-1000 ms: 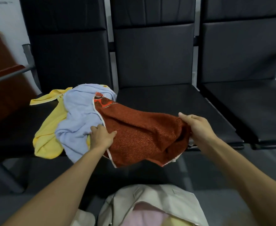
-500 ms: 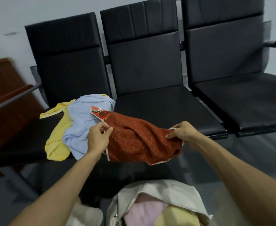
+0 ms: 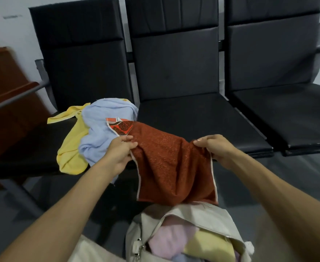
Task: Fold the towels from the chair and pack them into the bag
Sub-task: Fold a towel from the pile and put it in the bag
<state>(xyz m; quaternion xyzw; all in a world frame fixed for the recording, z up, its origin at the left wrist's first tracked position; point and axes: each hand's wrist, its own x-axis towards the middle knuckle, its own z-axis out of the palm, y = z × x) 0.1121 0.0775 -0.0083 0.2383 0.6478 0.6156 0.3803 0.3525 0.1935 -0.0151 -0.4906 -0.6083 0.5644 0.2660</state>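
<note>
A rust-red towel [image 3: 172, 167] with pale edging hangs in front of the black chair row. My left hand [image 3: 120, 150] pinches its left edge and my right hand [image 3: 214, 146] pinches its right edge, so the lower half droops between them toward the floor. Its patterned end still lies on a light blue towel [image 3: 100, 129], which sits on a yellow towel [image 3: 70, 154] on the left chair seat [image 3: 28, 148]. Below the red towel stands an open beige bag [image 3: 176, 214] holding folded pink and yellow towels.
The middle seat [image 3: 193, 114] and right seat [image 3: 287, 108] of the black chair row are bare. A brown wooden piece [image 3: 6, 87] and a metal rail stand at the left. Grey floor lies under the chairs.
Both hands have lifted the red towel off the seat edge and spread it, so its lower part now hangs down over the bag. The view has shifted toward the bag.
</note>
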